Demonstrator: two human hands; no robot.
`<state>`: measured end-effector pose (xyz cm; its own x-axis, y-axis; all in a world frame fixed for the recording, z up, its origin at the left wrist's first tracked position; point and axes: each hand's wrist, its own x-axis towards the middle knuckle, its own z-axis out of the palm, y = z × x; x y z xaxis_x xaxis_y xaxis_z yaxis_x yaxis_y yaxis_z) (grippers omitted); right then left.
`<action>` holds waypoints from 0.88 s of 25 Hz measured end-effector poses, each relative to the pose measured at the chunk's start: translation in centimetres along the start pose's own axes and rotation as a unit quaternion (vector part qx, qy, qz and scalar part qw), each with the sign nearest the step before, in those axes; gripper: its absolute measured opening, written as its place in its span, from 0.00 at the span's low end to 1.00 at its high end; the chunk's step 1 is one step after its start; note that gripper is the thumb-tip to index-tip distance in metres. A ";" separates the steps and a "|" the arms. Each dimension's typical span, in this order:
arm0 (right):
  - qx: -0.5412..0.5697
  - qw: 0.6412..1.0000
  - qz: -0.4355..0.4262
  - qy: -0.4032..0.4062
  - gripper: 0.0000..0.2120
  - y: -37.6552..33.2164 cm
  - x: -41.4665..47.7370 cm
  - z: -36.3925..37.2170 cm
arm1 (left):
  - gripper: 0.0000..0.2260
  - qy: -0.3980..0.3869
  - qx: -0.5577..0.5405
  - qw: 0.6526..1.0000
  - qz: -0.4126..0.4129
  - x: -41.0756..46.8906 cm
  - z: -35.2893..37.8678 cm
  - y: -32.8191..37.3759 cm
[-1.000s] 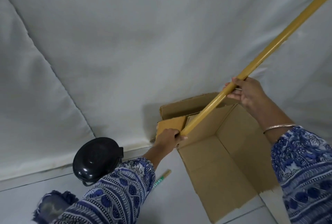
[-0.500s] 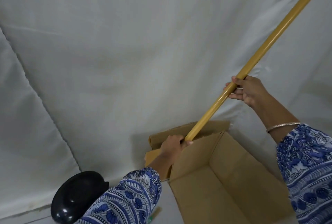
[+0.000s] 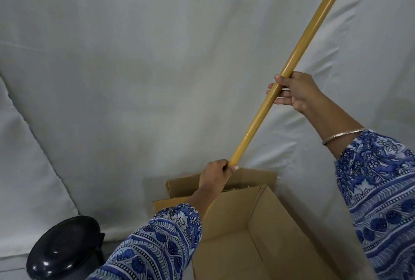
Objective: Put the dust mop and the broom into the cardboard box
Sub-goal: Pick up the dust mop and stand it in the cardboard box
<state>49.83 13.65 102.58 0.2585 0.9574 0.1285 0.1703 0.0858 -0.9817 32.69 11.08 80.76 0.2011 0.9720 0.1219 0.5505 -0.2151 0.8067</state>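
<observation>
A long yellow-brown handle slants from lower left to upper right, and its top runs out of the frame. My left hand grips its lower end, just above the far flap of the open cardboard box. Higher up the handle, my right hand is closed around it. No head shows on the handle, so I cannot tell whether it belongs to the mop or the broom. The part of the box interior in view holds nothing.
A black round bin lid sits at the lower left, close to my left sleeve. White cloth hangs behind everything and touches the box's far side.
Both hands have lifted the handle higher and tilted it steeper. The view has tipped upward, so the blue mop head and the striped stick on the floor are out of sight.
</observation>
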 end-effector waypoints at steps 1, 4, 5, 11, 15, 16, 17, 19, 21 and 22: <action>-0.007 1.000 -0.007 -0.007 0.05 -0.1 0.8 -0.5 | 0.16 0.007 -0.003 1.000 -0.001 0.7 0.7 0.4; -0.015 0.999 -0.022 -0.026 0.03 -0.1 3.6 -1.1 | 0.13 0.026 -0.015 1.000 -0.005 3.4 2.6 1.0; -0.019 0.999 -0.026 -0.032 0.04 0.0 4.7 -1.1 | 0.12 0.028 -0.020 0.999 -0.005 4.5 3.1 1.0; -0.040 0.997 -0.030 -0.062 0.03 1.6 11.8 -0.2 | 0.11 0.005 -0.043 0.999 0.005 12.6 5.6 -0.5; -0.049 0.996 -0.035 -0.068 0.06 2.7 15.5 0.1 | 0.09 0.009 -0.051 0.999 0.007 16.8 7.2 -0.9; -0.053 0.996 -0.033 -0.067 0.07 3.0 16.3 0.2 | 0.09 0.014 -0.055 0.998 0.005 17.8 7.6 -1.1; -0.058 0.995 -0.032 -0.070 0.08 3.3 17.1 0.3 | 0.08 0.016 -0.059 0.998 0.002 18.7 8.1 -1.2; -0.065 0.995 -0.030 -0.075 0.08 4.0 18.6 0.6 | 0.08 0.016 -0.055 0.998 -0.006 20.1 8.9 -1.5; -0.069 0.994 -0.027 -0.083 0.08 4.7 20.1 0.7 | 0.08 0.015 -0.051 0.998 -0.020 21.4 9.6 -1.8; -0.072 0.993 -0.027 -0.090 0.08 5.1 20.8 0.7 | 0.08 0.015 -0.053 0.998 -0.028 22.0 9.9 -1.9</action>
<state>55.44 34.19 100.17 0.0739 0.9872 0.1410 0.3176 0.1108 -0.9417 44.12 31.96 76.18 0.1480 0.9848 0.0909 0.4708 -0.1510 0.8692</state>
